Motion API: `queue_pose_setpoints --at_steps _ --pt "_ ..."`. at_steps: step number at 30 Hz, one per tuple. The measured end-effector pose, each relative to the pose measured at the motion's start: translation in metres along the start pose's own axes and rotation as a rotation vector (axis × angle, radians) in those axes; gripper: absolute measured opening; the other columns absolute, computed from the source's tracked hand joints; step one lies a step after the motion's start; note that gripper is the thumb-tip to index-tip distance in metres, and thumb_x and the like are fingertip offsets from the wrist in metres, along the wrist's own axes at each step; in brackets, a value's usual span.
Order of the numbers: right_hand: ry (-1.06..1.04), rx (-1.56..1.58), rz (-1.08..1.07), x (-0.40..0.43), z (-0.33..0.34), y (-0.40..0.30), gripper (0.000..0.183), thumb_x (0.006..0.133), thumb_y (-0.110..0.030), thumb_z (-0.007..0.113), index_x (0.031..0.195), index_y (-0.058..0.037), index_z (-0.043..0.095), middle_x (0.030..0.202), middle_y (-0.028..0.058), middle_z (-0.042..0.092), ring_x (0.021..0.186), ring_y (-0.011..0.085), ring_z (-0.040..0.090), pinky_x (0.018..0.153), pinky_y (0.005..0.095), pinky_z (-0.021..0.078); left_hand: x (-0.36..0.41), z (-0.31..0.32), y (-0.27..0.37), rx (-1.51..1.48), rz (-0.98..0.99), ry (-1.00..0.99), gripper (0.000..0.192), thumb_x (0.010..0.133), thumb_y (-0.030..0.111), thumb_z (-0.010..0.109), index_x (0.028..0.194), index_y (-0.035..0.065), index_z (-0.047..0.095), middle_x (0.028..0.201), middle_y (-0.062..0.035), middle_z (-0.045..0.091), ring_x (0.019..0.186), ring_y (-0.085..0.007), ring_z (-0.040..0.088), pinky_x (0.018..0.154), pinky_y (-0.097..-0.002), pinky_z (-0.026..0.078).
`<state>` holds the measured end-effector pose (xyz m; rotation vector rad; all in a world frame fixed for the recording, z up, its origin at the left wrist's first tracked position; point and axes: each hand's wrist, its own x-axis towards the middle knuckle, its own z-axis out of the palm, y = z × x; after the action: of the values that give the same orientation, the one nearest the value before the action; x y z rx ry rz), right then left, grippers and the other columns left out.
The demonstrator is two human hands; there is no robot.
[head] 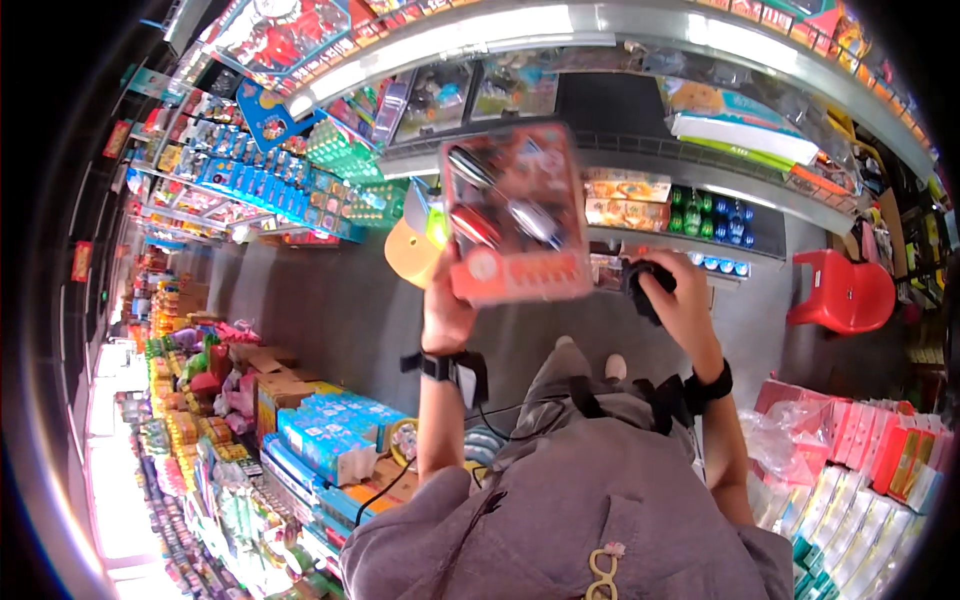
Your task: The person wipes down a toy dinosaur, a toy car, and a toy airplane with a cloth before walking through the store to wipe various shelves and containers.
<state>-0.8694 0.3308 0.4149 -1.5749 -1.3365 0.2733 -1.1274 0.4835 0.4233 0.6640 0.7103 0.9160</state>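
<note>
My left hand (448,311) grips the lower left side of a flat packaged toy box (536,274) with a clear front, held up before the shelves. Inside the box show several toy vehicles (474,225), streamlined in shape, in red, silver and black. To its right, my right hand (679,292) is closed on a bunched black cloth (646,289), apart from the box. Dark straps circle both wrists, and a cable runs from the left one.
Shelves of packaged goods (720,180) curve across the front. A yellow-orange stool (411,251) stands behind the box's left side, a red plastic stool (847,292) at right. Blue cartons (330,435) lie at lower left, pink boxes (862,439) at lower right.
</note>
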Motion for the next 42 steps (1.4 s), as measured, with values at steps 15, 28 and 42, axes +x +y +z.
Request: queue_pose_setpoints --at_steps 15,28,42 --pt "0.130 0.069 0.323 -0.035 0.013 0.034 0.017 0.074 -0.005 0.064 0.090 -0.0002 0.064 0.085 0.0154 0.064 0.079 0.0308 0.061 0.072 0.0338 0.0476 0.257 0.027 0.106 0.382 0.076 -0.276 0.022 0.092 0.012 0.045 0.106 0.0028 0.059 0.101 -0.0070 0.061 0.091 -0.0197 0.059 0.079 -0.0300 0.048" --pt "0.187 0.003 0.564 -0.058 0.042 0.044 0.015 0.074 -0.005 0.063 0.088 0.0020 0.065 0.082 0.0173 0.065 0.078 0.0336 0.062 0.071 0.0357 0.0491 0.288 0.018 0.107 1.416 0.861 -0.087 0.021 0.081 0.007 0.061 0.101 0.0002 0.061 0.088 -0.0170 0.066 0.080 -0.0278 0.064 0.069 -0.0359 0.049" --pt "0.465 0.296 0.697 -0.116 -0.090 0.096 0.015 0.083 -0.010 0.061 0.087 0.0044 0.059 0.071 0.0030 0.060 0.067 0.0074 0.051 0.061 0.0251 0.0435 0.050 0.193 -0.060 1.598 1.214 -0.174 0.039 0.075 -0.001 0.054 0.114 -0.0031 0.051 0.130 -0.0228 0.040 0.122 -0.0399 0.037 0.098 -0.0483 0.034"
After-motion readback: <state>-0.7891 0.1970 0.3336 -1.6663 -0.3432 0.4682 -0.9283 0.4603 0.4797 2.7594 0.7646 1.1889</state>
